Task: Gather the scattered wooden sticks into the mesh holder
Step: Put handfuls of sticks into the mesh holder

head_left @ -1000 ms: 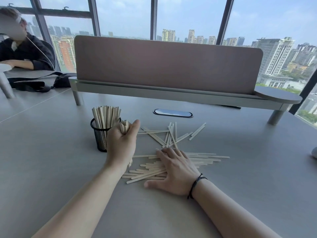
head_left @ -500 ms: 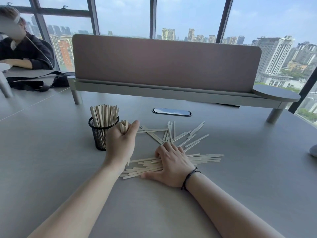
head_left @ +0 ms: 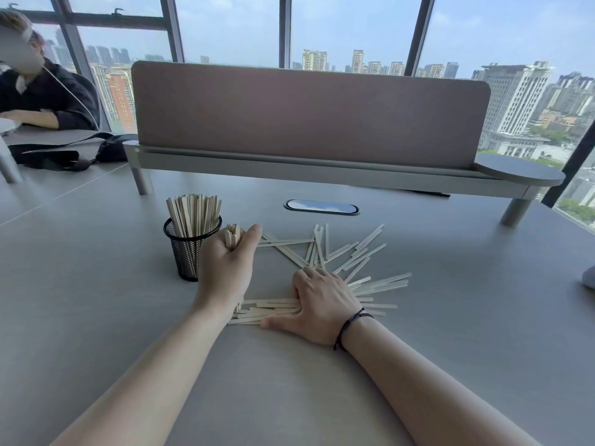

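The wooden sticks (head_left: 363, 252) lie fanned over the grey desk (head_left: 96, 284), more already upright in the mesh holder (head_left: 188, 252); they look thin, light, stiff and likely slippery, best pinched mid-length as a bundle. The left hand (head_left: 225, 268) grips a small bunch beside the holder, while the right hand (head_left: 322, 304) presses flat, fingers spread, on the near pile.

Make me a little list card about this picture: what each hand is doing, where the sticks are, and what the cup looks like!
left hand: grips a small bundle of sticks upright beside the cup
right hand: fingers spread, pressing on loose sticks lying on the table
cup: black mesh holder, standing upright, already packed with sticks
sticks left over: many, scattered behind and beside the right hand
job done: not yet
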The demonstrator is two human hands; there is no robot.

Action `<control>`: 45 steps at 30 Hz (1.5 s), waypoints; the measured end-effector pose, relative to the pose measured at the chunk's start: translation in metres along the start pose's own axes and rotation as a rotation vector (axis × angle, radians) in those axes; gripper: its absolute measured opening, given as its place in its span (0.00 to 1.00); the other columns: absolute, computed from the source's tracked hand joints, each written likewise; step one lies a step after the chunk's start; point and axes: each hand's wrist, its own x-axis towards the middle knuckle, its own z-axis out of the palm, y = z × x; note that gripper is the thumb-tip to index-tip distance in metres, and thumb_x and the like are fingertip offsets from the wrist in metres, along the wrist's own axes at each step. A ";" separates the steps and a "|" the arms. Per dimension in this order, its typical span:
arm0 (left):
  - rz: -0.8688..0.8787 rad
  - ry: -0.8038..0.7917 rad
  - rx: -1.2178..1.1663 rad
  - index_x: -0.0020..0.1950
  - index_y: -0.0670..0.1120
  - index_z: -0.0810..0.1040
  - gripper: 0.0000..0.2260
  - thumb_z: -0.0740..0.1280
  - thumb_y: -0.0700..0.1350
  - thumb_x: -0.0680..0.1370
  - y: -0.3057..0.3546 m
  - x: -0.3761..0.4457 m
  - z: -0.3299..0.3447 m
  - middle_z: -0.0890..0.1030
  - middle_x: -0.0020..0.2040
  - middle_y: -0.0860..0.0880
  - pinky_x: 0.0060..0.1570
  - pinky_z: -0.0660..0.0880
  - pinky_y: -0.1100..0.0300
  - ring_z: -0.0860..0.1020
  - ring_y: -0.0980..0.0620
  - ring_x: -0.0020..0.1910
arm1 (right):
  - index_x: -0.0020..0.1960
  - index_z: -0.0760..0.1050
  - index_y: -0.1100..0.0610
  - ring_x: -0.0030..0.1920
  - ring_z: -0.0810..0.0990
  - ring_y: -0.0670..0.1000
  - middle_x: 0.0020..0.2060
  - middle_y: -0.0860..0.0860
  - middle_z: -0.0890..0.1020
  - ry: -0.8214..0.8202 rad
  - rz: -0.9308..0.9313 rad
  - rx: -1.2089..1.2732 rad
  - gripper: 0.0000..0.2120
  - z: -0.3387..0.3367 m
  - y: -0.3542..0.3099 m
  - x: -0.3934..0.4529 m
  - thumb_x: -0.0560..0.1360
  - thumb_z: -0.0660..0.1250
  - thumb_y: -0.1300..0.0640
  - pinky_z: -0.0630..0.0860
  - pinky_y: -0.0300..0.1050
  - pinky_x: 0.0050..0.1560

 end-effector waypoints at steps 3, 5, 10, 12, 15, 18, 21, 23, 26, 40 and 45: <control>-0.001 0.001 0.002 0.32 0.47 0.53 0.26 0.69 0.56 0.73 0.001 0.000 0.000 0.55 0.29 0.41 0.30 0.54 0.53 0.54 0.46 0.29 | 0.43 0.65 0.51 0.52 0.75 0.53 0.47 0.49 0.77 0.011 -0.010 -0.022 0.36 0.000 0.000 -0.001 0.61 0.56 0.17 0.70 0.48 0.53; -0.003 0.006 0.001 0.32 0.47 0.53 0.26 0.69 0.56 0.73 0.002 0.000 0.000 0.55 0.30 0.40 0.30 0.54 0.53 0.53 0.45 0.29 | 0.43 0.64 0.50 0.53 0.75 0.53 0.47 0.50 0.77 0.022 -0.021 -0.044 0.36 0.000 -0.001 -0.002 0.61 0.54 0.17 0.70 0.49 0.54; -0.007 0.008 -0.010 0.32 0.45 0.54 0.27 0.70 0.56 0.72 0.002 0.000 -0.001 0.55 0.29 0.40 0.30 0.54 0.54 0.54 0.45 0.30 | 0.40 0.63 0.50 0.50 0.77 0.54 0.44 0.50 0.77 0.051 -0.060 -0.043 0.33 0.002 -0.001 -0.004 0.63 0.55 0.19 0.70 0.49 0.47; -0.003 0.009 -0.017 0.32 0.42 0.54 0.27 0.70 0.55 0.72 0.003 -0.001 -0.001 0.56 0.29 0.38 0.30 0.54 0.54 0.54 0.45 0.30 | 0.41 0.63 0.51 0.48 0.77 0.55 0.43 0.50 0.78 0.065 -0.062 -0.027 0.33 0.002 -0.001 -0.005 0.64 0.55 0.19 0.69 0.49 0.44; -0.001 0.014 -0.033 0.32 0.44 0.54 0.27 0.70 0.54 0.73 0.005 -0.001 0.000 0.55 0.28 0.38 0.30 0.54 0.56 0.54 0.46 0.29 | 0.41 0.65 0.51 0.46 0.77 0.55 0.41 0.49 0.78 0.071 -0.057 -0.031 0.34 0.001 -0.002 -0.005 0.64 0.56 0.20 0.72 0.50 0.42; -0.011 0.013 -0.040 0.32 0.47 0.53 0.26 0.70 0.53 0.73 0.007 0.000 -0.001 0.56 0.29 0.42 0.29 0.54 0.56 0.54 0.49 0.29 | 0.37 0.67 0.52 0.43 0.78 0.55 0.39 0.49 0.78 0.081 -0.044 -0.053 0.34 0.001 -0.002 -0.006 0.63 0.55 0.19 0.73 0.50 0.40; -0.026 0.020 -0.051 0.31 0.48 0.54 0.25 0.70 0.53 0.73 0.010 0.000 -0.001 0.57 0.29 0.44 0.30 0.54 0.58 0.54 0.50 0.28 | 0.33 0.66 0.51 0.43 0.78 0.56 0.38 0.49 0.77 0.074 -0.062 -0.069 0.33 0.002 -0.002 -0.006 0.64 0.51 0.19 0.74 0.50 0.39; -0.026 0.029 -0.055 0.29 0.49 0.55 0.24 0.69 0.51 0.74 0.011 0.000 -0.002 0.57 0.27 0.47 0.29 0.54 0.59 0.54 0.50 0.27 | 0.33 0.66 0.50 0.43 0.78 0.56 0.39 0.49 0.76 0.076 -0.070 -0.062 0.33 0.002 -0.003 -0.007 0.64 0.49 0.19 0.73 0.49 0.39; -0.023 0.037 -0.068 0.27 0.50 0.57 0.24 0.69 0.50 0.75 0.014 0.000 -0.002 0.58 0.25 0.48 0.29 0.54 0.60 0.54 0.51 0.25 | 0.33 0.64 0.50 0.42 0.78 0.56 0.39 0.49 0.77 0.070 -0.080 -0.066 0.32 0.000 -0.003 -0.008 0.66 0.51 0.20 0.71 0.49 0.38; -0.048 0.195 -0.199 0.31 0.48 0.56 0.23 0.68 0.46 0.76 0.033 0.012 -0.016 0.59 0.22 0.53 0.25 0.53 0.64 0.54 0.53 0.22 | 0.35 0.60 0.52 0.36 0.79 0.64 0.32 0.54 0.81 0.189 -0.152 -0.030 0.27 -0.005 0.002 -0.009 0.73 0.48 0.28 0.63 0.47 0.31; -0.068 0.210 -0.209 0.28 0.50 0.59 0.22 0.68 0.47 0.76 0.033 0.013 -0.016 0.59 0.22 0.52 0.25 0.54 0.64 0.54 0.53 0.21 | 0.36 0.57 0.50 0.25 0.71 0.62 0.22 0.48 0.68 0.445 -0.135 0.082 0.23 -0.016 0.010 -0.002 0.76 0.57 0.33 0.58 0.42 0.26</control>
